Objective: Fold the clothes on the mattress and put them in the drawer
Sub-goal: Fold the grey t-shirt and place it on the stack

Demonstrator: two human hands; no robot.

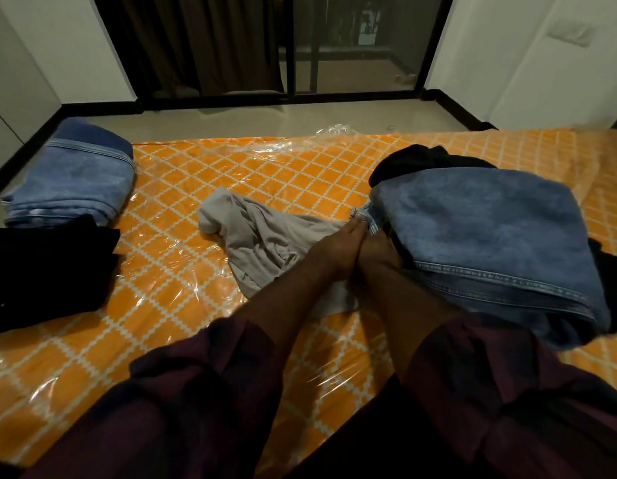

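Observation:
A crumpled grey garment (265, 236) lies in the middle of the orange lattice-patterned mattress (182, 181). To its right, folded blue jeans (479, 233) rest on dark clothes (428, 157). My left hand (338, 248) lies over the grey garment, its fingers stretched out to the jeans' near edge. My right hand (381, 252) presses against it side by side, and its fingertips disappear under the denim edge. No drawer is in view.
A folded blue cloth (72, 178) sits at the mattress's far left corner, with a folded black garment (48, 271) just in front of it. Clear plastic wrap covers the mattress. Beyond it are a bare floor (300, 115), a dark glass door and white walls.

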